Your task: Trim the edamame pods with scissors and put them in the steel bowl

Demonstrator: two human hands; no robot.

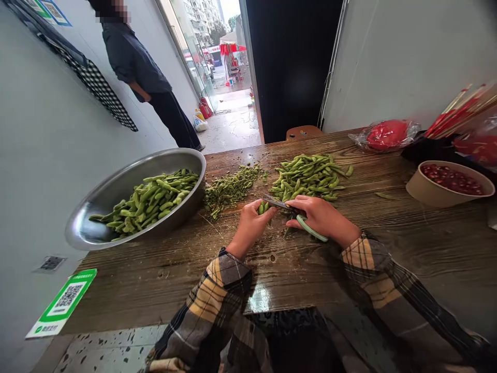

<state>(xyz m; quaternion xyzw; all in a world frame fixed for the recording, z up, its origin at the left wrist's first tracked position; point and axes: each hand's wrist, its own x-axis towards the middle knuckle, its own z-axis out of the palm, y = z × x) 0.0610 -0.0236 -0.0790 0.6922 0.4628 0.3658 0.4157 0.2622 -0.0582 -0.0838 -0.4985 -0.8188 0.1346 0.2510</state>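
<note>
My left hand (251, 224) is closed around a green edamame pod (263, 207), whose end shows between thumb and fingers. In my right hand (319, 217) is a pair of scissors (310, 229) with pale green handles, and their blades point left, close to the pod. Just beyond my hands lies a pile of edamame pods (306, 176). Left of that spreads a heap of small green trimmings (235, 186). Farther left, a large metal basin (93, 191) stands tilted in view, with many pods inside.
On the right are a paper bowl (430, 189) of dark red beads or fruit, a red plastic-wrapped bundle (388, 134) and red-tipped sticks (454, 111). A green QR card (64, 303) is at the wooden table's (163, 285) left edge. A person (143, 72) stands by the doorway.
</note>
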